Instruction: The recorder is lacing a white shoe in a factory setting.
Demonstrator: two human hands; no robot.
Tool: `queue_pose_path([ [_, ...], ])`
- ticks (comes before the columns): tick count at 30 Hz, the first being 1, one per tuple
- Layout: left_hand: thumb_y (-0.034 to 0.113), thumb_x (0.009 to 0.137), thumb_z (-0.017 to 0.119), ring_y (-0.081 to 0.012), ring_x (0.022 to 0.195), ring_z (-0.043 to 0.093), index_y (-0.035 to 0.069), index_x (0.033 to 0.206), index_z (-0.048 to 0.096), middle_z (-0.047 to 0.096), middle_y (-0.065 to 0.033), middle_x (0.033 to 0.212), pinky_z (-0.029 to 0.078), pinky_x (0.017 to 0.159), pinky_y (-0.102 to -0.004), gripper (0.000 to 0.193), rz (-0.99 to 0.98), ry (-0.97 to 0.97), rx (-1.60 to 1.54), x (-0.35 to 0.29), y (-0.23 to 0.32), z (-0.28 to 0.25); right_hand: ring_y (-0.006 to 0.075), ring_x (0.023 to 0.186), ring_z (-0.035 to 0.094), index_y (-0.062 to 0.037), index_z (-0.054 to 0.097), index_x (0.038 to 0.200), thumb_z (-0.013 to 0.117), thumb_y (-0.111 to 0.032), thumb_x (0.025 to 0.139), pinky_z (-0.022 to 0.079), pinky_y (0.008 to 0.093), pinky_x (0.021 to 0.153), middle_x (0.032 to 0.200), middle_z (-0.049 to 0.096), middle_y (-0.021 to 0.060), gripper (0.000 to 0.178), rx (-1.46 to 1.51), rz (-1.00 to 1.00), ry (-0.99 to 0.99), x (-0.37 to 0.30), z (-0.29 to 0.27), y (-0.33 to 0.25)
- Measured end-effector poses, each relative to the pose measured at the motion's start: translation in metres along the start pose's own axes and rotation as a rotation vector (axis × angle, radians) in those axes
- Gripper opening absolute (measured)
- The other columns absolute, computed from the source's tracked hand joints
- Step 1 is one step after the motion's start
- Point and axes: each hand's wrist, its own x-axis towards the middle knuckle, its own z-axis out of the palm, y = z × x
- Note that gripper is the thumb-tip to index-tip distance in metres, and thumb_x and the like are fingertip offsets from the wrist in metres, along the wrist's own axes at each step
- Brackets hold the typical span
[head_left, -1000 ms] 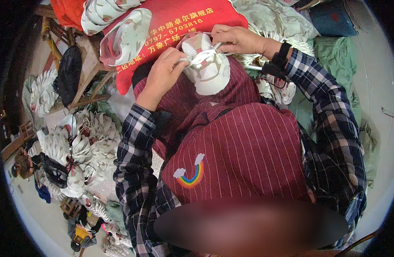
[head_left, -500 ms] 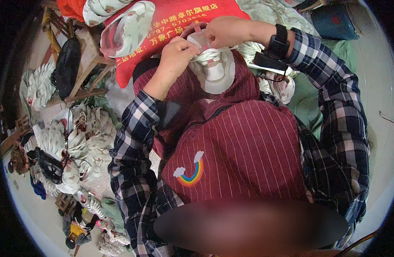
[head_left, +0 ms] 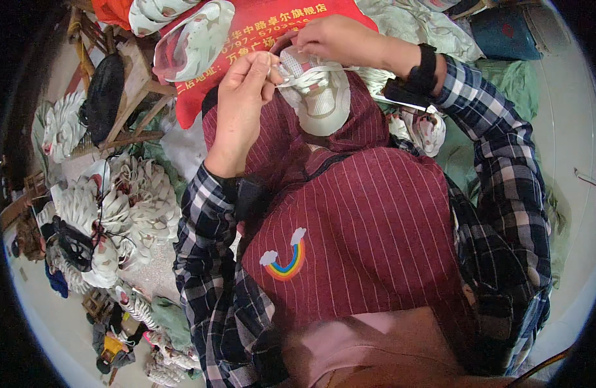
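Note:
A white and beige sneaker (head_left: 324, 107) with a pinkish lining rests on my lap, its toe toward me. White shoelace (head_left: 304, 78) crosses its front below the tongue. At the shoe's left side, my left hand (head_left: 242, 97) is closed, pinching the lace between thumb and fingers. My right hand (head_left: 343, 42) is bent over the upper right of the tongue, fingertips pressed together. What those fingertips hold, if anything, is hidden. A maroon striped apron (head_left: 363, 213) covers my lap under the shoe.
A red printed bag (head_left: 253, 35) lies beyond the shoe, with another sneaker (head_left: 198, 42) on it. Piles of white shoe parts (head_left: 139, 207) fill the left side, beside a wooden stool (head_left: 133, 90). More shoes (head_left: 422, 129) lie right of my lap. Another person (head_left: 111, 349) is at lower left.
My left hand has drawn slightly left and toward me, turning thumb up with the lace pinched. My right hand has shifted a little left and away. The shoe has moved slightly left.

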Motion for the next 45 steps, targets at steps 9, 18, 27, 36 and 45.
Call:
queue_pose_path([
  [9,0.020,0.099,0.052,-0.0027,0.055,0.031,0.001,0.099,0.059,0.043,0.0051,0.069,0.027,0.049,-0.0192,0.020,-0.160,0.133,-0.058,-0.025,-0.031,-0.021,0.0264,0.093,0.062,-0.0106,0.068,0.094,0.063,-0.012,0.076,0.052,0.0380,0.077,0.091,0.065,0.0086,0.019,-0.419,0.056,-0.164,-0.005,0.000,-0.022],
  [18,0.020,0.100,0.050,-0.0011,0.053,0.033,0.001,0.098,0.058,0.044,0.0049,0.069,0.024,0.046,-0.0178,0.020,-0.190,0.080,-0.087,-0.030,-0.049,-0.021,0.0318,0.088,0.062,-0.0084,0.064,0.085,0.061,-0.019,0.084,0.050,0.0449,0.074,0.093,0.063,0.0135,0.011,-0.263,0.244,-0.329,0.003,0.006,-0.017],
  [27,0.020,0.099,0.051,-0.0008,0.052,0.032,0.003,0.097,0.058,0.045,0.0056,0.069,0.023,0.045,-0.0181,0.019,-0.231,0.061,-0.074,-0.029,-0.052,-0.015,0.0311,0.105,0.062,-0.0091,0.062,0.114,0.070,-0.015,0.073,0.051,0.0418,0.084,0.106,0.066,0.0140,0.042,-0.068,0.254,-0.129,0.004,0.010,-0.043],
  [36,0.021,0.099,0.051,-0.0024,0.053,0.032,0.003,0.099,0.058,0.045,0.0045,0.070,0.025,0.047,-0.0189,0.020,-0.241,0.050,-0.059,-0.029,-0.050,-0.010,0.0292,0.103,0.062,-0.0047,0.054,0.111,0.063,-0.005,0.074,0.051,0.0395,0.089,0.110,0.062,0.0131,0.037,-0.331,-0.024,0.007,0.003,0.028,-0.036],
  [45,0.018,0.098,0.052,-0.0079,0.062,0.049,0.001,0.103,0.058,0.057,-0.0016,0.079,0.040,0.057,-0.0215,0.019,-0.164,0.069,-0.018,-0.029,-0.049,-0.010,0.0301,0.086,0.066,-0.0026,0.056,0.103,0.061,-0.003,0.074,0.052,0.0375,0.083,0.090,0.065,0.0177,0.030,-0.275,0.055,-0.118,0.019,0.044,-0.032],
])
